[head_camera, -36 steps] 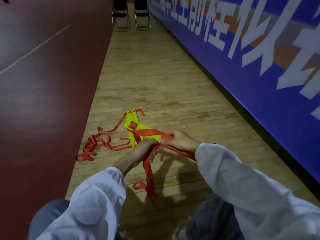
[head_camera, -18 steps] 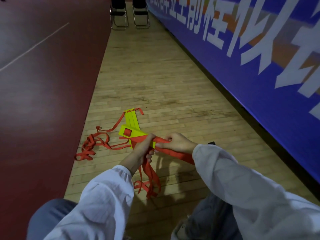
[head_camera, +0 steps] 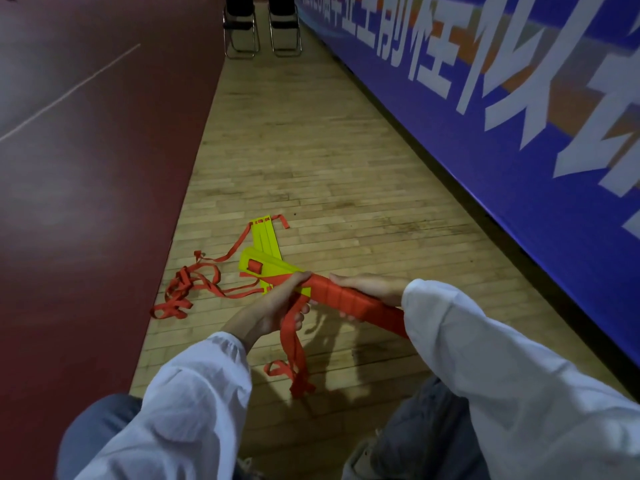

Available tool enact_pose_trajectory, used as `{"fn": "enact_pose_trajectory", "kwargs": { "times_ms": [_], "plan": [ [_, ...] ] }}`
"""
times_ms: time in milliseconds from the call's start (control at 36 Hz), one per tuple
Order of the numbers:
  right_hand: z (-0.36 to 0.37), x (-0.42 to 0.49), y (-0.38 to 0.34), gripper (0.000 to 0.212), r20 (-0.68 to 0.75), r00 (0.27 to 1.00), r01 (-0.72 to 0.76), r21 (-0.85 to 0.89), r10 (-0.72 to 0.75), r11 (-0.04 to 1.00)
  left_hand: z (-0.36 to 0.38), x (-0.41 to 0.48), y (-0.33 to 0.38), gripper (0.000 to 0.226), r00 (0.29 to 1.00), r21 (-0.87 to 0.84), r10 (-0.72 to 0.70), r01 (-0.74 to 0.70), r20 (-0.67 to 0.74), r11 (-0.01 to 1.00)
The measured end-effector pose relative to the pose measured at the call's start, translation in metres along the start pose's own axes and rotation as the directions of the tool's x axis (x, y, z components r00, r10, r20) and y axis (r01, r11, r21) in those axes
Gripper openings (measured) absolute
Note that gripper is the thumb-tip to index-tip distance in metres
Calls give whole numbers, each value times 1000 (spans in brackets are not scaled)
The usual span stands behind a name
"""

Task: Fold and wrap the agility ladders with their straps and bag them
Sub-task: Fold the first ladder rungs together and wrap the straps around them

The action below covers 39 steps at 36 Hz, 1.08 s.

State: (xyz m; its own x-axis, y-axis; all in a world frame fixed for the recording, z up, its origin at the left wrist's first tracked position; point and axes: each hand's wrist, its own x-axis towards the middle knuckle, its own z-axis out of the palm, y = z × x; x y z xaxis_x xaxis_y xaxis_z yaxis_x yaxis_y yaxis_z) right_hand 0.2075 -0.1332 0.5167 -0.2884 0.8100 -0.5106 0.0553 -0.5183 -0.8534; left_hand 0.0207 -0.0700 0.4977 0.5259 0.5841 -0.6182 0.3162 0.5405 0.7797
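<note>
I hold a stack of yellow ladder rungs [head_camera: 266,268] wound with red strap [head_camera: 349,299] over the wooden floor. My left hand [head_camera: 273,306] grips the strap where it crosses the bundle's middle, and loose strap ends [head_camera: 294,358] hang below it. My right hand [head_camera: 370,289] grips the wrapped part of the bundle from the right. More yellow rungs [head_camera: 265,235] lie on the floor behind, with a tangle of red strap [head_camera: 187,289] to the left.
A blue banner wall [head_camera: 502,150] runs along the right. Dark red court flooring [head_camera: 86,185] lies to the left of the wooden strip. Two folding chairs [head_camera: 259,29] stand far ahead. My knees are at the bottom of the view.
The bundle has turned and more red strap now covers its right part. My left hand has come over the top of the bundle with the strap.
</note>
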Motion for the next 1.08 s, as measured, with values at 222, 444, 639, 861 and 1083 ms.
{"fn": "enact_pose_trajectory", "kwargs": {
  "times_ms": [222,444,639,861,1083],
  "plan": [
    [-6,9,-1,34,-166,986,-83,-447,8,891,-15,-6,-11,73,992,5,-117,117,50,993],
    [-2,22,15,51,-240,967,-51,-508,-84,860,-12,-1,-27,63,997,-61,-71,71,-2,996],
    [-2,29,31,54,-309,936,-30,-551,-171,834,-7,4,-31,52,999,-163,-25,19,-35,986],
    [-7,33,49,65,-352,910,-39,-600,-220,799,-8,3,-33,45,997,-199,-68,61,-30,978],
    [-10,34,56,53,-353,923,-85,-577,-155,812,-4,1,-34,29,995,-254,-80,64,-52,965]
  ]
}}
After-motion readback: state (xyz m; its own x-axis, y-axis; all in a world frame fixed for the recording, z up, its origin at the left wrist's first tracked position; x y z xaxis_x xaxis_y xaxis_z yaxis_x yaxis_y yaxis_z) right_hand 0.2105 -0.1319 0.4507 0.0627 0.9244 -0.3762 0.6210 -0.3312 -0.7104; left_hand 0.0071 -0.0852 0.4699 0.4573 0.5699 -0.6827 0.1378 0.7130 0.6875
